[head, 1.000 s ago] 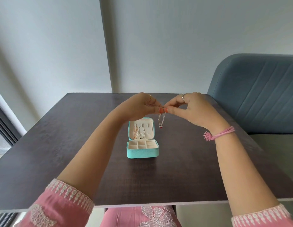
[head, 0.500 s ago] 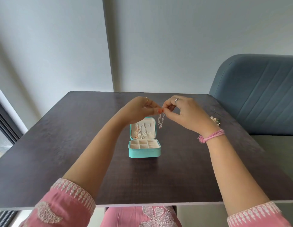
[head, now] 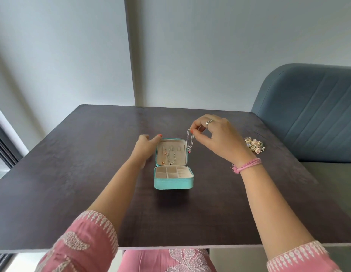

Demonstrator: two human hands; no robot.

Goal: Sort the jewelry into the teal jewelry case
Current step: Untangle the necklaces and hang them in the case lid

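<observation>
Frame centre: right hand [head: 213, 138] pinches the silver necklace [head: 190, 141] beside the teal jewelry case [head: 173, 181]; left hand [head: 146, 146], fingers loosely curled, steadies the lid. Loop the chain over the free hook.

I am looking down on a dark brown wooden table [head: 76, 173] that is filling the middle and lower part of the frame, its pale front edge running across the bottom. A blue-grey upholstered seat back [head: 312, 114] with slanting stitched channels is standing at the right edge of the frame, just behind the table's far right corner. A plain grey-white wall [head: 210, 46] is taking up the upper half, with a vertical corner line [head: 129, 55] running down from the top, left of centre. At the far left edge a dark window frame [head: 3, 142] is showing beside a white strip.
</observation>
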